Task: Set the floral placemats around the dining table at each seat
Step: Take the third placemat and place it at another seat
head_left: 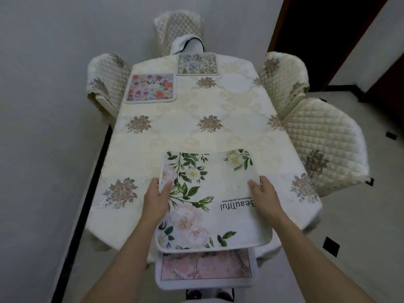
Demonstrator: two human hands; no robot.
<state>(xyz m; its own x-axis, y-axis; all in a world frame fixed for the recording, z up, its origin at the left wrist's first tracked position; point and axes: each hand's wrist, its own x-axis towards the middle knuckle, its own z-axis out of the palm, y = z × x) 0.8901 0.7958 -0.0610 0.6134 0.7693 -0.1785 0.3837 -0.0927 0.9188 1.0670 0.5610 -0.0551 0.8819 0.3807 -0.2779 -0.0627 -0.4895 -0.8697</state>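
Note:
A large white placemat (209, 193) with green leaves, pale roses and the word "Beautiful" is held over the table's near end. My left hand (156, 199) grips its left edge with the thumb on top. My right hand (265, 196) grips its right edge the same way. A pink floral placemat (205, 267) lies below it, overhanging the near table edge. A red-and-pink flower placemat (150, 88) lies at the far left seat. A green and blue botanical placemat (197, 63) lies at the far end seat.
The dining table (196, 127) wears a cream embroidered cloth. Quilted cream chairs stand at the far end (178, 29), the far left (107, 77) and the right (282, 79), (325, 145). A wall runs close along the left; a dark doorway (323, 36) opens at the far right.

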